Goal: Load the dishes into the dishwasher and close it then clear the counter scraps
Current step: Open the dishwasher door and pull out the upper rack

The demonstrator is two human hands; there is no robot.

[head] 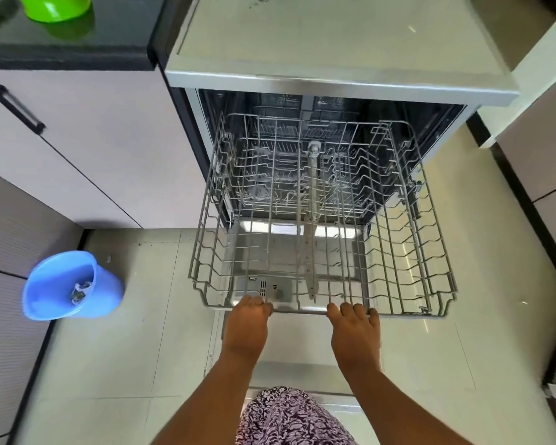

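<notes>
The dishwasher (334, 81) stands open in front of me, its door (302, 374) folded down flat under my arms. A grey wire upper rack (408, 252) is pulled far out over the door and holds no dishes. A lower rack (286, 175) sits deeper inside the tub, also bare. My left hand (246, 326) curls over the rack's front bar left of centre. My right hand (355, 329) grips the same bar a little right of centre. No dishes show anywhere in view.
A blue bin (68, 287) with crumpled scraps inside stands on the tiled floor at the left. A green cup (55, 8) sits on the dark counter (68, 46) at top left. Pale cabinets flank the dishwasher on both sides.
</notes>
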